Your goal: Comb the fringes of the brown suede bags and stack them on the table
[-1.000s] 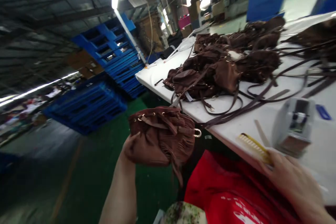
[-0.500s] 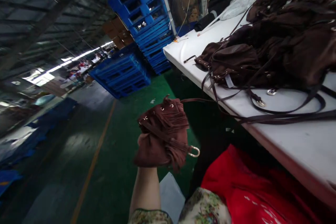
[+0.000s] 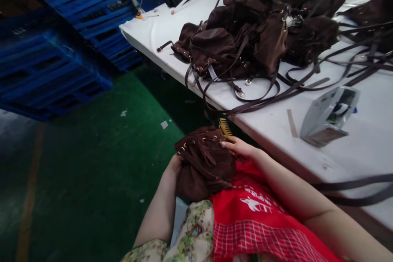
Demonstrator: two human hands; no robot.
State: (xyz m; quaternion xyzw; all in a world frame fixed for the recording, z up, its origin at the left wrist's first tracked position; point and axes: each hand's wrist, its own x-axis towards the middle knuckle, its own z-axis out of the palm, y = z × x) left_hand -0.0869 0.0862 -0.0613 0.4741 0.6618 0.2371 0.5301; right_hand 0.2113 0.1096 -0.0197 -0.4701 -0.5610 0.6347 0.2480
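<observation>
A dark brown drawstring handbag (image 3: 199, 168) with metal eyelets and fringe hangs in front of my lap, against the red apron (image 3: 260, 204). My left hand (image 3: 176, 164) supports it from its left side; the fingers are hidden behind the bag. At the bag's upper right, my right hand (image 3: 236, 146) grips a yellow comb (image 3: 226, 128), teeth pointing up and away from me. The fingertips of that hand are by the row of eyelets.
To the right stands a white table (image 3: 260, 118) with a pile of brown handbags (image 3: 245, 28), straps trailing over its edge. A grey-and-clear dispenser-like object (image 3: 325, 123) sits nearer me. Blue pallets (image 3: 52, 73) are stacked at left on the green floor (image 3: 123, 151).
The handbag has come closer to my lap. My right hand has entered the view with the comb and reached the bag. The view has swung toward the table.
</observation>
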